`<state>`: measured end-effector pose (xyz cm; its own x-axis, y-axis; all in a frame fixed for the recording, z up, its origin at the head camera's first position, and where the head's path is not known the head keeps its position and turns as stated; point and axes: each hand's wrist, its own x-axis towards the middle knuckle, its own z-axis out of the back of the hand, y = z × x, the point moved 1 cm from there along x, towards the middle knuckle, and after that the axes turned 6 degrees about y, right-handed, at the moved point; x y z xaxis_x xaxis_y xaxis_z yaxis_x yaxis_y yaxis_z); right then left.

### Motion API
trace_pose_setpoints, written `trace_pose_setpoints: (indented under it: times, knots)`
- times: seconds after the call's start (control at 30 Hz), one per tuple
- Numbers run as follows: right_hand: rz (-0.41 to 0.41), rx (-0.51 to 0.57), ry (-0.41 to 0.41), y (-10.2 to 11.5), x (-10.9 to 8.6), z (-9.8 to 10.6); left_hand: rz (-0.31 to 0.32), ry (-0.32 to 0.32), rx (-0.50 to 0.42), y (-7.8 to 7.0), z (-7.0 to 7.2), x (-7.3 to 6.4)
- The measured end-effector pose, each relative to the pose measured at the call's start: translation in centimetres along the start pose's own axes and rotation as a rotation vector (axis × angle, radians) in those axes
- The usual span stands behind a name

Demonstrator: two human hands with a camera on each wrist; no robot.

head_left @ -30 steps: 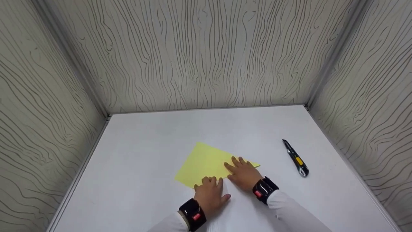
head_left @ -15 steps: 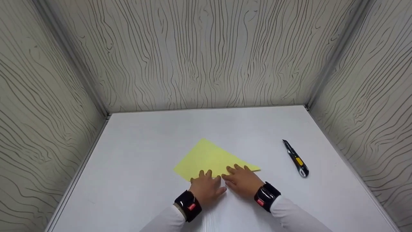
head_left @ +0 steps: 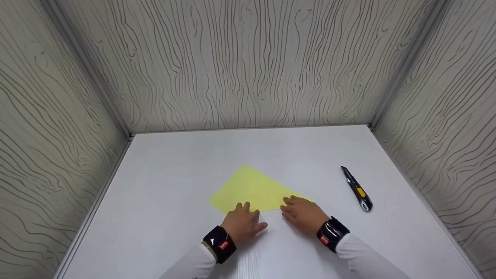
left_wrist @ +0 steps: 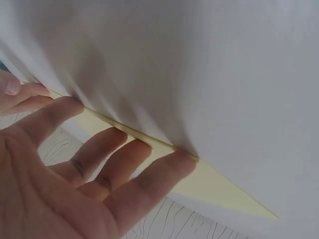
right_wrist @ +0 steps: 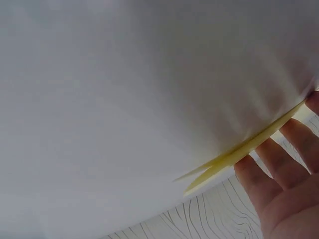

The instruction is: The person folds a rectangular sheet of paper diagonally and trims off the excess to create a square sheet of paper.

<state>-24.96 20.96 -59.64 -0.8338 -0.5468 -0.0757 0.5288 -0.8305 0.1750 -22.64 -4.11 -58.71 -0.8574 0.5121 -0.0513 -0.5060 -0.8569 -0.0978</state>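
Yellow paper (head_left: 252, 188) — folded, its layers parted at the right corner — lies on the white table (head_left: 174, 166).

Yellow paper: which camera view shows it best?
Head view: most of the yellow paper shows, from above. The left wrist view shows only an edge strip with one pointed corner; the right wrist view, two layers parting at one end.

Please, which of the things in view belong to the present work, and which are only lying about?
Seem to belong to the work:
Yellow paper: left grip and right grip both touch it
White table: the paper lies on it

Seems to be just lying about:
Utility knife: apart from the paper, towards the right, untouched
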Motion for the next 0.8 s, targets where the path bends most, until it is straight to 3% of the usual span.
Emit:
trace_pose_setpoints:
  times: [0.23, 0.47, 0.8]
  knots:
    - [-0.037, 0.0, -0.021, -2.2, -1.2, -0.6, -0.01, 0.052, -0.046, 1.4, -0.4, -0.9]
    - [-0.085, 0.011, -0.045, -3.9, -2.8, -0.3, -0.071, 0.019, 0.023, 2.6, -0.8, -2.1]
    - [-0.17, 0.034, -0.047, -4.7, -3.9, 0.4, -0.079, 0.027, -0.009, 2.9, -1.1, -2.2]
